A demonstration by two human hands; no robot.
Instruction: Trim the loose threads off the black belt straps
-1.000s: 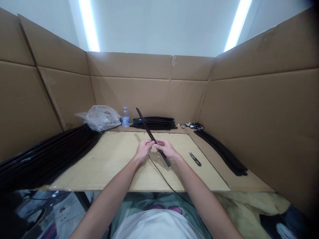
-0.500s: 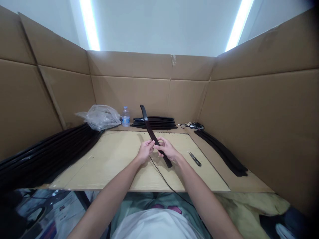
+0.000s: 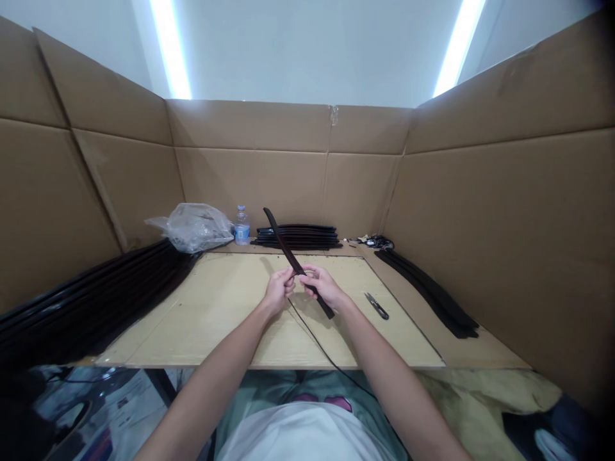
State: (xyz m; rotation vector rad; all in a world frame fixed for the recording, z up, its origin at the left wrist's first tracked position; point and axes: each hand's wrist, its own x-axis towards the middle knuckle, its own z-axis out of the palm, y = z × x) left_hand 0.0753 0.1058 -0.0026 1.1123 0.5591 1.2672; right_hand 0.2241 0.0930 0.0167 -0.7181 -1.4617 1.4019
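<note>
Both hands meet over the middle of a pale wooden board [image 3: 211, 320]. My left hand [image 3: 277, 293] and my right hand [image 3: 323, 287] pinch a long, narrow black strip [image 3: 281, 240] near its middle. The strip slants up and away to the left, and its near end pokes out below my right hand. A thin black cord [image 3: 317, 346] trails from my hands down toward my body.
Small black snips [image 3: 376, 306] lie on the board right of my hands. Piles of black strips sit at the left [image 3: 86, 301], back [image 3: 298, 237] and right [image 3: 432, 298]. A clear plastic bag [image 3: 192, 225] and water bottle [image 3: 241, 226] stand at the back. Cardboard walls [image 3: 504, 211] enclose the bench.
The strip has turned in my fingers, from edge-on to its broad face and back to a thinner look. My hands have stayed in the same spot.
</note>
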